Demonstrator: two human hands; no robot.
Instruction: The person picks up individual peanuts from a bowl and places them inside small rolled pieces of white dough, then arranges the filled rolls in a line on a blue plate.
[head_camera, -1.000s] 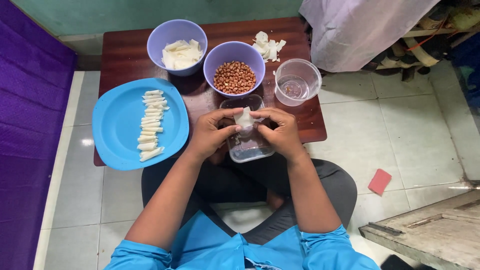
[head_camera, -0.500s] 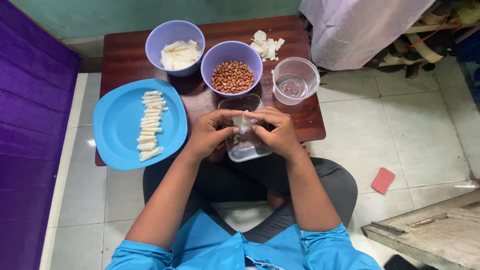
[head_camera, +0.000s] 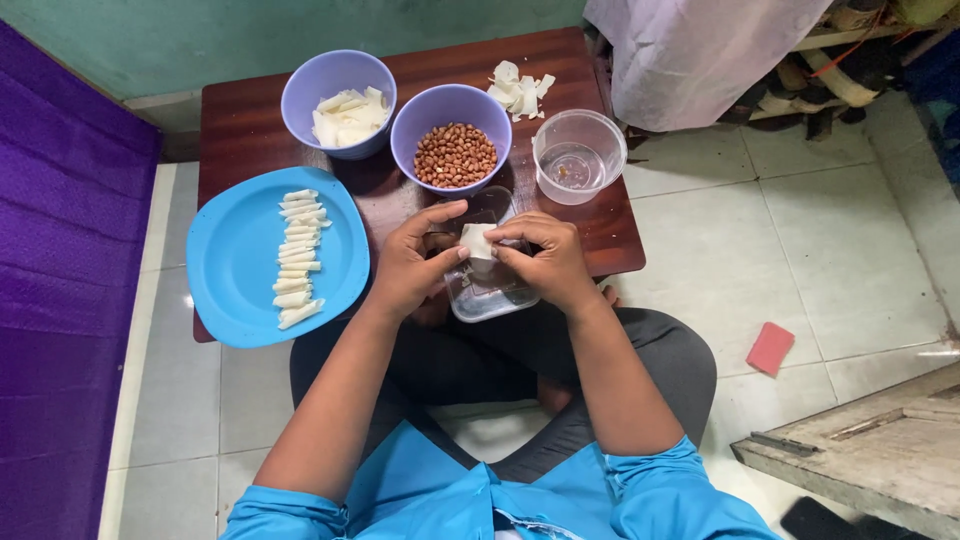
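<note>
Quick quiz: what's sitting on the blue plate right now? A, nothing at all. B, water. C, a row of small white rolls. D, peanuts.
C: the blue plate carries a row of small white rolls, while the peanuts sit in a purple bowl.

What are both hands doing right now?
Left hand: closed on the white wrapper.
Right hand: closed on the same wrapper, above the clear container.

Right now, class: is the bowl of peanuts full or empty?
Partly full: the purple bowl stands upright, with peanuts covering its bottom, well below the rim.
</note>
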